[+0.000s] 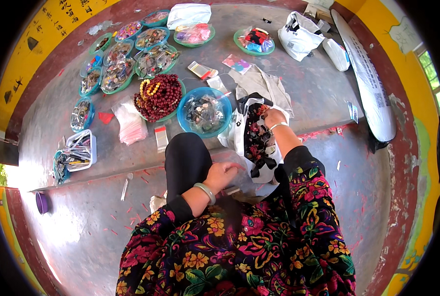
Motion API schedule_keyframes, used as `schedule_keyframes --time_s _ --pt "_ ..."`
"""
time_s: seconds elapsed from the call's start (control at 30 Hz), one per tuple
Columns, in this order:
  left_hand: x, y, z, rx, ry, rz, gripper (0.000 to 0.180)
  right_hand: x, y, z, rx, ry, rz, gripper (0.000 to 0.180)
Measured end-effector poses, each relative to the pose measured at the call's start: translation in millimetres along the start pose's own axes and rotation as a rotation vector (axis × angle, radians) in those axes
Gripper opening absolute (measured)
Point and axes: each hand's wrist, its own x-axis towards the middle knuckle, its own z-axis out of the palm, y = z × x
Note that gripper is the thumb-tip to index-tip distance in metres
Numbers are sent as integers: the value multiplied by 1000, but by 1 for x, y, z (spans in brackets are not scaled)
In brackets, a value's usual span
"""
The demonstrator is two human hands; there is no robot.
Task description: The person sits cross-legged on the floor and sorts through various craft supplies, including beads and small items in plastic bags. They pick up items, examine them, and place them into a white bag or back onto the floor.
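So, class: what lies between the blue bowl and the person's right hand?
In the head view, between the blue bowl and the right hand, only the white rim of the open plastic bag lies; the hand reaches into that bag.

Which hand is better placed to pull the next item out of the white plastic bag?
Probably the right hand: it is already at the open mouth of the white plastic bag. The left hand rests lower, by the knee, away from the opening.

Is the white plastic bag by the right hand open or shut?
Open. The white plastic bag has its mouth spread, dark beaded items show inside, and the right hand reaches into it.
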Motion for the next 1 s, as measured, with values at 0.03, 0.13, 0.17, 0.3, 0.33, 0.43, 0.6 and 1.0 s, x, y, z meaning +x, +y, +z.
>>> schedule_keyframes --time_s 0.03,0.13,0.17,0.3,0.33,0.43,0.6,1.0 --pt "1 -1 1 -5 -4 17 23 5 5 20 29 -65 -9 22" --pt "4 -9 3 -28 7 41 23 2 2 53 182 -145 -26 26" --pt "3 -11 3 -38 20 33 23 -15 -11 50 275 -94 -17 30" --pt "6 -17 4 -30 31 73 23 -35 -17 62 161 -265 85 45" --pt "6 -17 4 -33 37 67 23 -42 -22 56 160 -256 106 45" --pt "4 -12 3 -35 36 52 22 -38 -12 68 132 -270 53 34" --pt "3 -9 1 -23 16 47 22 -27 -2 76 190 -140 71 22" --pt "5 -23 5 -147 65 116 24 -58 -4 -33 824 -150 -71 25"
